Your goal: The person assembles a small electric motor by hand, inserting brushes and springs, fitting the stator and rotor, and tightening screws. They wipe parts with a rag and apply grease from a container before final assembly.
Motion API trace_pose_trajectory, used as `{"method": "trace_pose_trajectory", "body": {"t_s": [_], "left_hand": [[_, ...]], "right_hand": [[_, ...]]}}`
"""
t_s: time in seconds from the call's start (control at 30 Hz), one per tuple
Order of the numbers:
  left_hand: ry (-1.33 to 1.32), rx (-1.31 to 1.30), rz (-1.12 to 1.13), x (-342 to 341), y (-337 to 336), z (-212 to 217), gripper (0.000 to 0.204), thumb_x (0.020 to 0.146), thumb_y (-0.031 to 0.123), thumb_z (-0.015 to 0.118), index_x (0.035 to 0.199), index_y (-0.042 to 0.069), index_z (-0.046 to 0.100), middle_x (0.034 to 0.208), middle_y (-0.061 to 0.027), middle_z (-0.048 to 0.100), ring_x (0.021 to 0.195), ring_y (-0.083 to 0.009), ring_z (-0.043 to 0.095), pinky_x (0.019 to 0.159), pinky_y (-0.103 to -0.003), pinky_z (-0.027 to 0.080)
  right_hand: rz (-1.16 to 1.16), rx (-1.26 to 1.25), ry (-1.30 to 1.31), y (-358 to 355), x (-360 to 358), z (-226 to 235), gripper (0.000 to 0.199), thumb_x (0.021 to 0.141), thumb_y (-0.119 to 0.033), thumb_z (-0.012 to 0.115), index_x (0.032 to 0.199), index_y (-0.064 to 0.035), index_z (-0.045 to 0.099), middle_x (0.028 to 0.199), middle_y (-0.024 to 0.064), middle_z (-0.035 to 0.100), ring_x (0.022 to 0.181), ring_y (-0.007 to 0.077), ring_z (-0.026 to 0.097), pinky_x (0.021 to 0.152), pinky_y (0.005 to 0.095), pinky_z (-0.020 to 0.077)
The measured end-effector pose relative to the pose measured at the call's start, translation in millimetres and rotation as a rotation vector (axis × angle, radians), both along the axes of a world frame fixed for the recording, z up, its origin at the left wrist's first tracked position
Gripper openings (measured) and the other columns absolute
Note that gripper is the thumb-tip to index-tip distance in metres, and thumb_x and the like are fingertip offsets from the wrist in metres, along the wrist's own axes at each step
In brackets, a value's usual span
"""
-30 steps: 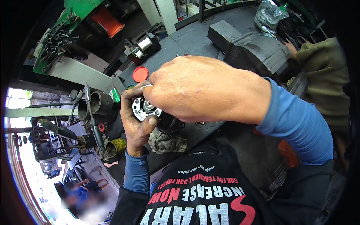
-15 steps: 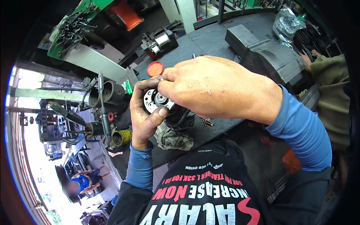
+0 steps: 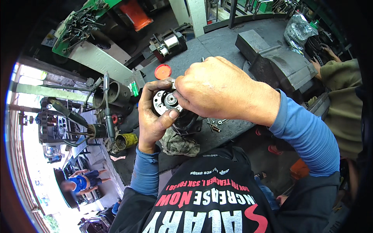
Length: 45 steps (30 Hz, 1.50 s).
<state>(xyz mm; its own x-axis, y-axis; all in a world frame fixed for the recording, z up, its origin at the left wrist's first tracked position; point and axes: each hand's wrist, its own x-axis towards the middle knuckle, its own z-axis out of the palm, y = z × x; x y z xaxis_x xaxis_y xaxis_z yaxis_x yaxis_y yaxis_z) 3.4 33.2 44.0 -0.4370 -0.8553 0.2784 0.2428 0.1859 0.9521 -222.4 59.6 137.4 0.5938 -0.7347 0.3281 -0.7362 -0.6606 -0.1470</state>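
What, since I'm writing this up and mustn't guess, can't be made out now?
Head view, right hand: its fingertips and anything they pinch are mostly hidden by its own back.
Head view, round metal part: its right edge is covered by the right hand.
Head view, loose metal pieces: too small to identify.
Head view, person in an olive garment: cut off by the dark right rim.

Passage for a hand: over the bench top point(image 3: 217, 40), upper centre, between silver-roller device point(image 3: 169, 42) and grey vise point(image 3: 283, 64). Obstructions: right hand point(image 3: 215, 87), centre; red lid point(image 3: 162, 71), upper left of centre.
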Motion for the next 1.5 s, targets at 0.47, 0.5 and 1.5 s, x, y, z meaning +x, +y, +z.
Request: {"method": "trace_pose_trajectory", "body": {"t_s": [0.47, 0.5, 1.5], "left_hand": [[-0.181, -0.042, -0.024, -4, 4, 24, 0.085, 0.074, 0.024, 0.093, 0.147, -0.001, 0.055, 0.135, -0.0124, 0.066, 0.125, -0.0213, 0.064, 0.113, -0.037, 0.049], [-0.159, -0.047, -0.027, -5, 4, 23, 0.085, 0.075, 0.023, 0.092, 0.148, -0.002, 0.056, 0.137, -0.0137, 0.066, 0.126, -0.0216, 0.064, 0.113, -0.037, 0.049], [-0.190, -0.053, 0.027, -3, 11, 23, 0.082, 0.076, 0.019, 0.090, 0.148, -0.001, 0.056, 0.137, -0.0112, 0.065, 0.126, -0.0192, 0.063, 0.112, -0.034, 0.049]], "right_hand": [[0.106, 0.171, 0.076, 3, -2, 10, 0.029, 0.094, -0.020, 0.071, 0.110, 0.0035, 0.065, 0.094, 0.0196, 0.073, 0.090, 0.0400, 0.075, 0.077, 0.0512, 0.0607], [0.065, 0.169, 0.103, 4, 0, 11, 0.027, 0.096, -0.020, 0.069, 0.109, 0.0034, 0.066, 0.092, 0.0193, 0.073, 0.090, 0.0405, 0.074, 0.076, 0.0511, 0.0605], [0.021, 0.236, -0.235, 0, -9, 4, 0.032, 0.104, -0.032, 0.065, 0.111, -0.0016, 0.071, 0.084, 0.0206, 0.074, 0.082, 0.0450, 0.073, 0.076, 0.0526, 0.0585]]}}
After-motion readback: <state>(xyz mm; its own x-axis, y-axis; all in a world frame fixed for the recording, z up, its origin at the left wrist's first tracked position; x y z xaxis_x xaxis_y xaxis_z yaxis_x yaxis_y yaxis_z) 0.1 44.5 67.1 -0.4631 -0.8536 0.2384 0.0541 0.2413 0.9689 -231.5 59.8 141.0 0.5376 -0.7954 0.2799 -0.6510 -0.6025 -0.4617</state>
